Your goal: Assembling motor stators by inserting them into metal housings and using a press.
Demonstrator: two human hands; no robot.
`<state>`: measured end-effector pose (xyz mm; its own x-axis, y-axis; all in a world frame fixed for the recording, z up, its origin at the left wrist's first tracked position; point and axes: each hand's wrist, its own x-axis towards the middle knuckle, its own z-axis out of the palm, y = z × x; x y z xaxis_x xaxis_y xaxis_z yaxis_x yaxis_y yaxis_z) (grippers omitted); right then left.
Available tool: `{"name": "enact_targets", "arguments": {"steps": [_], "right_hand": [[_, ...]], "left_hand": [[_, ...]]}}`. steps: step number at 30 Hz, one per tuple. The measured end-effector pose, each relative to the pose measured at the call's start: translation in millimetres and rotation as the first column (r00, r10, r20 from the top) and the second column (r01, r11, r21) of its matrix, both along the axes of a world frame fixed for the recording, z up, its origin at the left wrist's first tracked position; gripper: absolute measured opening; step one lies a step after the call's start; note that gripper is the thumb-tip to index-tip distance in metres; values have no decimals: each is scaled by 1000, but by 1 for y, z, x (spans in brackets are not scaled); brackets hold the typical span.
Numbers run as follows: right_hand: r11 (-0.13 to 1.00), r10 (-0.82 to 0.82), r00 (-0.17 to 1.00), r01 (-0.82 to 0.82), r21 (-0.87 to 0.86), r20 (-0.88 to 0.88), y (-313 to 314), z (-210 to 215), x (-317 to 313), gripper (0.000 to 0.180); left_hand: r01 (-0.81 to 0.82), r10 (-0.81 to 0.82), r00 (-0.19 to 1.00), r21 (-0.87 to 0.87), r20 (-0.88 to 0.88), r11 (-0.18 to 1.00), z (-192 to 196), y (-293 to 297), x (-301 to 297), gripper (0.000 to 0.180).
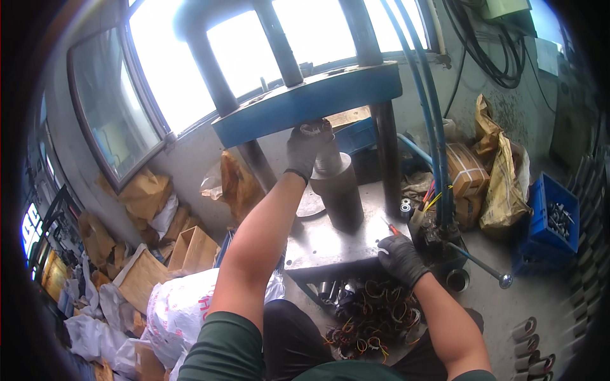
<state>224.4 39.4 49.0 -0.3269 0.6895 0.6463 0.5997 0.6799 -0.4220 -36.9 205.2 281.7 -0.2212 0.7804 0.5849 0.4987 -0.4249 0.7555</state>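
Observation:
My left hand (304, 151), in a dark glove, reaches under the blue press plate (311, 95). Its fingers close round a ring-shaped metal part (323, 129) at the top of a stepped steel cylinder (337, 190); the part's details are blurred. This cylinder stands upright on the press's steel table (311, 251). At the table's right front edge is my right hand (403, 259), also gloved, its fingers curled. From it sticks out a thin tool with a red handle (394, 230), like a screwdriver, its shaft pointing away from me. My palm hides the rest of the handle.
Under the table lies a heap of parts with coloured wires (375, 317). Blue hoses (432, 127) and a lever (476, 261) are at the right, beyond them a blue crate (553, 219) of metal pieces. Bags (181, 305) and cardboard crowd the left. Steel columns (384, 146) flank the cylinder.

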Motion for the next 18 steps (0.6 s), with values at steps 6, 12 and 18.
{"name": "enact_targets", "arguments": {"steps": [6, 12, 18], "right_hand": [[989, 140, 989, -143, -41, -53, -15, 8, 5, 14], [982, 159, 986, -153, -111, 45, -19, 14, 5, 14], [990, 115, 990, -120, -66, -82, -12, -1, 5, 19]], "left_hand": [[128, -112, 983, -100, 146, 987, -10, 10, 7, 53], [284, -220, 909, -139, 354, 949, -13, 21, -1, 48], [372, -289, 846, -107, 447, 922, -12, 9, 6, 54]]}}
